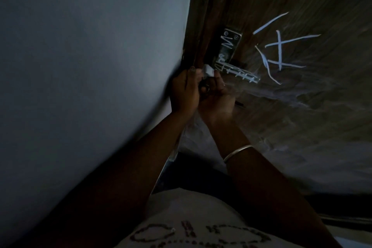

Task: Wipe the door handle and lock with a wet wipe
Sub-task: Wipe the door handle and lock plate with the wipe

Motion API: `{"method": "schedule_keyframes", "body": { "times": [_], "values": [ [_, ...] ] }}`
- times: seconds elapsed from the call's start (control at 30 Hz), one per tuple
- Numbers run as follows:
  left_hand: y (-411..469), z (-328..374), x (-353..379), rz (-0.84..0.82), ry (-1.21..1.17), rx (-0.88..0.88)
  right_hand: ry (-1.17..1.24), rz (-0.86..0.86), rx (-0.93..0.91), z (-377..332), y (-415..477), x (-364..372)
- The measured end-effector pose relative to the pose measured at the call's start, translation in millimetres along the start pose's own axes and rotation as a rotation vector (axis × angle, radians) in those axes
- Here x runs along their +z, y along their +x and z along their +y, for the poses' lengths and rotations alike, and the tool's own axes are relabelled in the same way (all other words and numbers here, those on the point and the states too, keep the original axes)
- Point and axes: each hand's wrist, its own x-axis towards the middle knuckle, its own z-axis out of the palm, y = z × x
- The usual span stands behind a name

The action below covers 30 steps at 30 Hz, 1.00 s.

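Viewing: dim scene, head camera tilted, hands raised to a door edge.
Left hand (184, 90): back of hand toward camera, fingers curled closed around a bunched white wet wipe (208, 71), thumb up beside the door frame.
Right hand (216, 94): held just right of the left hand and touching it, fingers folded inward; fingertip raised against the lower edge of the wipe. Pinched on the wipe or only resting on it: could not tell.
Wet wipe: crumpled, small, protruded above both hands; pressed at the base of the door handle (237, 72), where lever met plate.
Door handle: metal lever, extended rightward from the hands, marked with white scribbles along its length.
Lock plate (228, 46): upright metal plate above the wipe, two screws visible at top, white zigzag marks on its face. Keyhole: hidden or too dark to make out.
Door (302, 96): dark wood grain, filled right half of view; white chalk-like crossed lines (278, 50) drawn right of the handle.
Wall (90, 56): plain grey-blue, filled left half of view.
Bracelet (237, 153): thin, pale metal, worn on right wrist.
Shirt (191, 227): light fabric with dark beaded lettering, seen at bottom edge.
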Motion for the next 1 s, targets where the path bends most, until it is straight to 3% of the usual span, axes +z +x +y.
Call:
{"method": "schedule_keyframes", "body": {
  "times": [0.37, 0.67, 0.9, 1.0],
  "values": [
    [0.8, 5.9, -4.9, -0.048, 0.085, 0.087, 0.005, -0.079, 0.012, 8.2, 4.9, 8.2],
    [-2.9, 5.2, -2.4, -0.015, 0.119, 0.172, -0.299, -0.084, -0.154, 11.9, 4.3, 11.8],
    [-8.7, 7.6, 2.0, -0.018, 0.181, 0.196, -0.756, 0.010, -0.250, 10.3, -2.1, 7.7],
    [-9.7, 9.7, 3.1, -0.001, 0.180, 0.216, -0.823, -0.078, -0.275, 7.4, -9.8, 14.6]
  ]
}}
